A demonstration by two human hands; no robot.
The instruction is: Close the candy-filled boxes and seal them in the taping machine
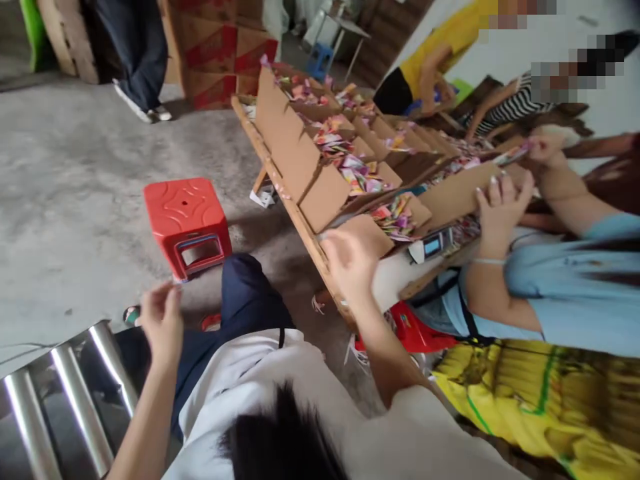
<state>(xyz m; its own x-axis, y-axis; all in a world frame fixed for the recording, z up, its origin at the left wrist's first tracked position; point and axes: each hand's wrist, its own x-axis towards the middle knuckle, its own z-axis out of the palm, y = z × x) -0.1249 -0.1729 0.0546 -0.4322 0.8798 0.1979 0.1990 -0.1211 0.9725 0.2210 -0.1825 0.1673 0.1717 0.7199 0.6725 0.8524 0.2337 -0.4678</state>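
Note:
My left hand (163,323) hangs in the air above my left leg, near the roller conveyor. Its fingers are loosely bent and apart, with nothing visible in them. At the table's near corner, my right hand (353,270) overlaps the end of a cardboard box (367,233). Its curled fingers are smeared by motion, so whether they grip the box or only pass in front is unclear. Colourful small packets (397,217) fill that box. Several more open boxes of packets stand along the wooden-edged table (295,217).
A red stool (185,207) stands on the concrete floor; metal rollers (83,400) lie at lower left. A co-worker in blue (575,280) handles a long box at right, near a small device with a screen (433,247). Yellow sacks (540,400) are stacked lower right.

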